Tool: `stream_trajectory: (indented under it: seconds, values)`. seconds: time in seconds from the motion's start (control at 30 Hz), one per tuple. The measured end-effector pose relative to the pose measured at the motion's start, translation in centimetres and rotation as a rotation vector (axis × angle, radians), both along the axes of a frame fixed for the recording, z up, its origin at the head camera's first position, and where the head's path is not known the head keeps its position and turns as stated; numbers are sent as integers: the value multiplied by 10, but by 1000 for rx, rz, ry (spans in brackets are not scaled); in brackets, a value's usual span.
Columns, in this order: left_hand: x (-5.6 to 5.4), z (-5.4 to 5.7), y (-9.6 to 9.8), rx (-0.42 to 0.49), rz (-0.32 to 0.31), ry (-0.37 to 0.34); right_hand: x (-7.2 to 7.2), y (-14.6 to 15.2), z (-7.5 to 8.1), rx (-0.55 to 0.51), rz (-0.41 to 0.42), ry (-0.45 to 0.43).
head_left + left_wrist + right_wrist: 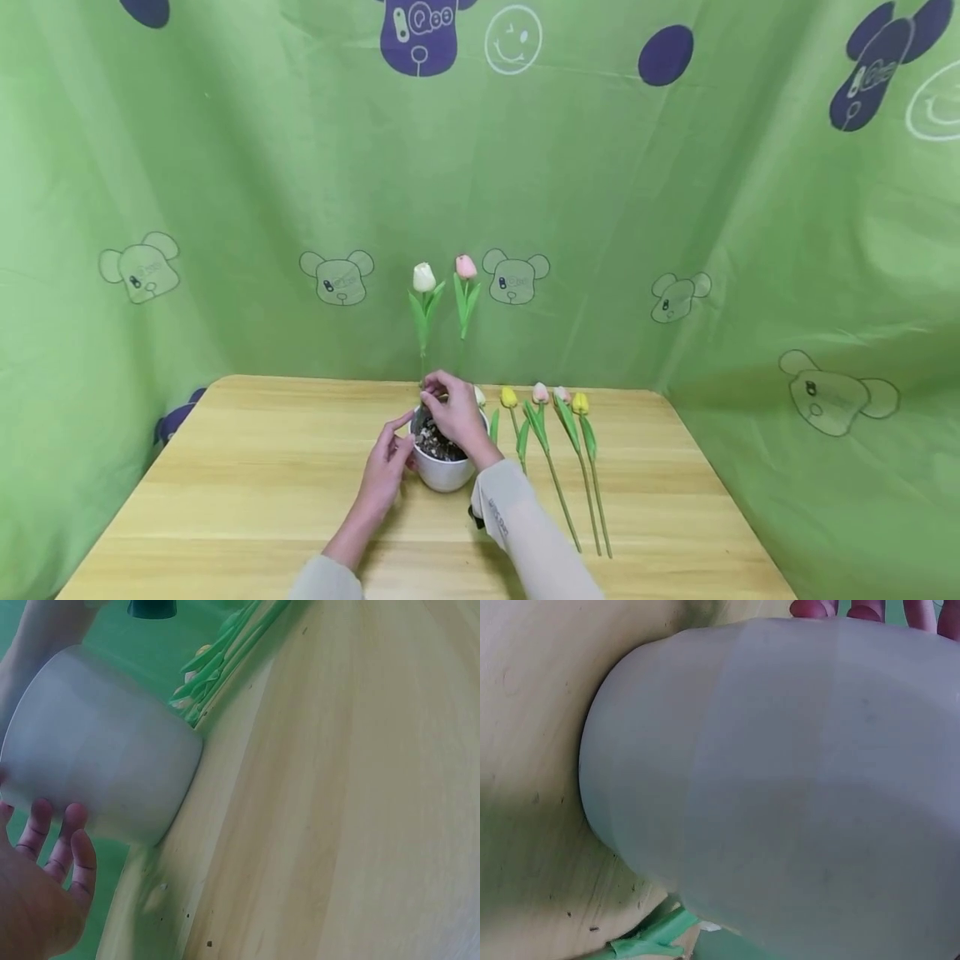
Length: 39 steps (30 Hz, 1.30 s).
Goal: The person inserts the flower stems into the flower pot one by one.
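A white flowerpot (444, 475) filled with dark, speckled soil (438, 442) stands upright on the table. An artificial white tulip (423, 278) and a pink tulip (466, 267) rise above it. My right hand (457, 412) reaches over the pot from the right, and its thumb and fingers pinch the white tulip's stem low down, close to the soil. Against the pot's left side rests my left hand (386, 467); its fingertips touch the wall in the left wrist view, fingers (64, 847) spread and loosely bent. The pot wall (780, 765) hides the right hand in the right wrist view.
Right of the pot several tulips lie on the wooden table (255, 483), among them a yellow tulip (581, 404) and a pale pink one (540, 394). Small dark crumbs (209, 943) are scattered near the pot. A green printed curtain (570, 167) surrounds the table.
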<state>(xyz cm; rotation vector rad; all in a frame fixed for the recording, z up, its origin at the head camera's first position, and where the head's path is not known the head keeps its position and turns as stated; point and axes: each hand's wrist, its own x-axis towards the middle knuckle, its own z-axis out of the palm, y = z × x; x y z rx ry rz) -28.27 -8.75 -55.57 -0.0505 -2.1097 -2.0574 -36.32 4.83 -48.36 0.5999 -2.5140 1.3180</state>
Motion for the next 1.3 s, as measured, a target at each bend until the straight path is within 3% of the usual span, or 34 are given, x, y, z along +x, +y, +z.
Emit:
stream_trajectory:
  seconds: [0.4,0.97,1.3]
  values:
    - [-2,1,0,1,-4,-11,-2,-1,-1,91,15,-40]
    - [-2,5,-3,0,8,4,-5,-4,-2,69,4,-19]
    - [-1,1,-2,0,-3,-9,-2,-2,0,54,0,-41]
